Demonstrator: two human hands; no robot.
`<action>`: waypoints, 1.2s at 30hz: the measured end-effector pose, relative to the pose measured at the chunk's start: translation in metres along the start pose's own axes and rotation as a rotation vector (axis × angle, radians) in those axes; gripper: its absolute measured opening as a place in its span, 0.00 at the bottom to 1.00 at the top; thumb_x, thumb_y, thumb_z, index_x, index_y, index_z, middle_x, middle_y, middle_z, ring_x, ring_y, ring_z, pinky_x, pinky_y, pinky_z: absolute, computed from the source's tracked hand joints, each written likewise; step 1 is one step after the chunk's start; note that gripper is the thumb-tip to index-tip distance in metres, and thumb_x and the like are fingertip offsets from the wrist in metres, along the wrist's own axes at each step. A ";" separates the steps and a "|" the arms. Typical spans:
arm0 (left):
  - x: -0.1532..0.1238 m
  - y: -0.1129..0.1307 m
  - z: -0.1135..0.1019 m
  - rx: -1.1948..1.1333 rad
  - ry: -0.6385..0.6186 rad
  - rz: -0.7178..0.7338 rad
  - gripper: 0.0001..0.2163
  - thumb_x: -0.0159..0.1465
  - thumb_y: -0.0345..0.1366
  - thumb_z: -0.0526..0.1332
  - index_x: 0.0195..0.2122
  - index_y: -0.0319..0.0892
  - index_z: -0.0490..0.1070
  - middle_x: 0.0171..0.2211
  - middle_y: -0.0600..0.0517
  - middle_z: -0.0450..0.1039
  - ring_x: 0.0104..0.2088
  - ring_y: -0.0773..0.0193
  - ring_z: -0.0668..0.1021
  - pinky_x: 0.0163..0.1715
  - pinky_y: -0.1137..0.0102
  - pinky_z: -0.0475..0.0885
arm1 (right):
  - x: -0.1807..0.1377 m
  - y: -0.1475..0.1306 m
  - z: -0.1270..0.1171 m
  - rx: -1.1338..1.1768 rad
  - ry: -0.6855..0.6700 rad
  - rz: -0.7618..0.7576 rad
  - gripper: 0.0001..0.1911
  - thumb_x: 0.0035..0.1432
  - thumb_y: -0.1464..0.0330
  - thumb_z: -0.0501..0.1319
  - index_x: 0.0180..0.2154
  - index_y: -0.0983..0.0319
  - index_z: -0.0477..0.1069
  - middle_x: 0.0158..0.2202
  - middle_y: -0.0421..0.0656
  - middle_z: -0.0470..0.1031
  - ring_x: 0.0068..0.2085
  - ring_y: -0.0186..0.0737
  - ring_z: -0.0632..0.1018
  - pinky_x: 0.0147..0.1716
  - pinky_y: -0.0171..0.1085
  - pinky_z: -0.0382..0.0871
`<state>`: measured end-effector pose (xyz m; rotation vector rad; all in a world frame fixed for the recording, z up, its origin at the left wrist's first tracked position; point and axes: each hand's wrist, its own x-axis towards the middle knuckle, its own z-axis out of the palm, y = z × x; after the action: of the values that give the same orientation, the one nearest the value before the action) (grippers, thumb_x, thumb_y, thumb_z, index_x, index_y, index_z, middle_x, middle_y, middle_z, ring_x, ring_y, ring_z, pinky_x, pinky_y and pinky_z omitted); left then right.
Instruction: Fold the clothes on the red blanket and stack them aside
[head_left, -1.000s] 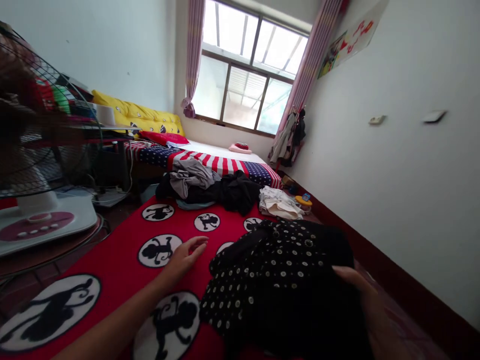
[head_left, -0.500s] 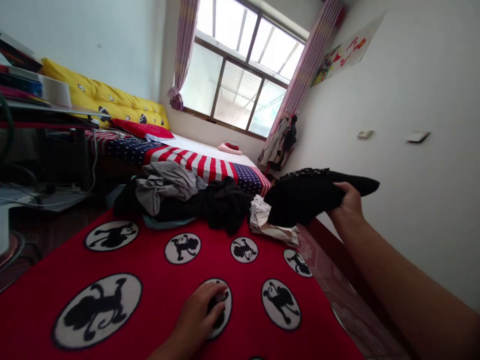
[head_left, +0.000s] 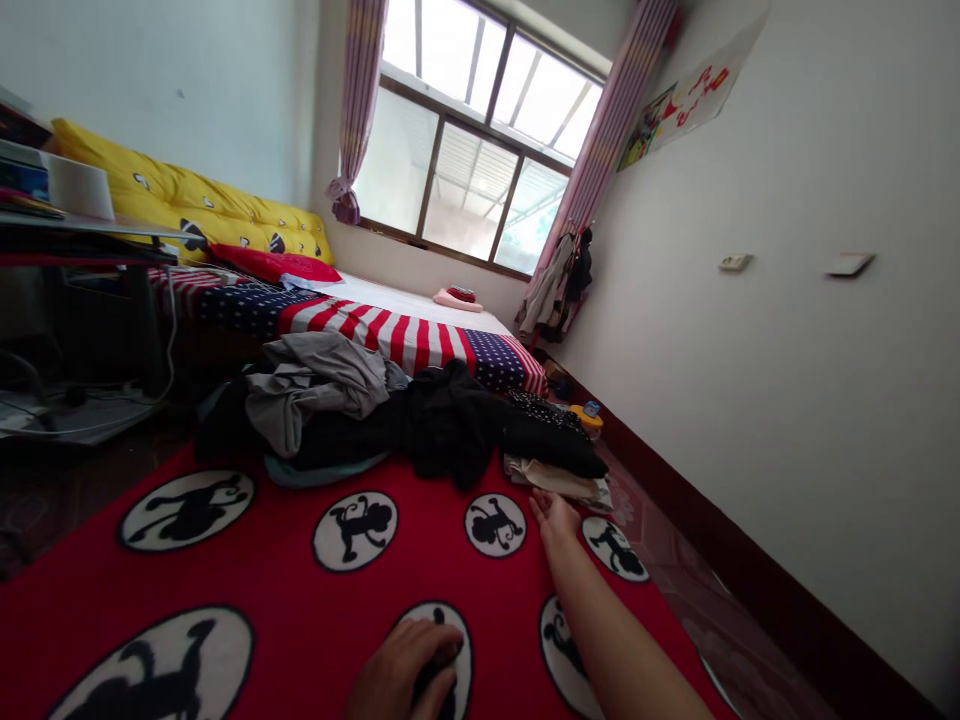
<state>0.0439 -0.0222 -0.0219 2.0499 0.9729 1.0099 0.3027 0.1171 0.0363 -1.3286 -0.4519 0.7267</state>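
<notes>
My right hand (head_left: 556, 517) reaches forward over the red blanket (head_left: 285, 580) with monkey roundels, fingers stretched out and empty, just short of a small stack of folded clothes. The black studded garment (head_left: 551, 436) lies folded on top of that stack, over a pale folded piece (head_left: 559, 481). My left hand (head_left: 401, 675) rests palm down on the blanket at the bottom edge, fingers curled loosely, holding nothing. A heap of loose clothes, grey (head_left: 319, 382) and black (head_left: 446, 415), lies across the far end of the blanket.
Beyond the heap is a bed with a stars-and-stripes cover (head_left: 390, 330), yellow cushions (head_left: 195, 205) and a red pillow (head_left: 274, 265). A desk (head_left: 90, 240) with cables stands at left. The white wall (head_left: 787, 330) runs along the right, and clothes hang (head_left: 559, 285) by the window.
My right hand carried the black studded garment forward, set it on the folded stack and let go. My left hand stayed pressed on the blanket.
</notes>
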 end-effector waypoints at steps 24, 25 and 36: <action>-0.011 0.024 -0.011 -0.079 0.123 -0.047 0.09 0.58 0.30 0.58 0.35 0.41 0.79 0.37 0.48 0.80 0.40 0.59 0.79 0.42 0.70 0.72 | -0.179 0.050 -0.069 -0.457 -0.619 -0.518 0.08 0.48 0.74 0.52 0.25 0.60 0.69 0.25 0.40 0.73 0.29 0.40 0.75 0.30 0.35 0.66; -0.011 0.024 -0.011 -0.078 0.125 -0.047 0.09 0.58 0.30 0.58 0.35 0.41 0.79 0.36 0.48 0.80 0.40 0.59 0.79 0.42 0.70 0.72 | -0.178 0.051 -0.069 -0.459 -0.619 -0.521 0.08 0.48 0.74 0.52 0.25 0.60 0.69 0.25 0.40 0.73 0.29 0.40 0.75 0.30 0.35 0.66; -0.009 0.021 -0.012 -0.078 0.098 -0.053 0.09 0.59 0.31 0.59 0.36 0.42 0.79 0.37 0.49 0.80 0.40 0.60 0.79 0.42 0.70 0.72 | -0.177 0.050 -0.067 -0.450 -0.637 -0.483 0.08 0.49 0.73 0.53 0.26 0.60 0.70 0.24 0.40 0.74 0.28 0.40 0.76 0.30 0.35 0.67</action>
<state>0.0371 -0.0380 -0.0031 1.9166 1.0163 1.1113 0.2128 -0.0510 -0.0072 -1.2988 -1.4625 0.6443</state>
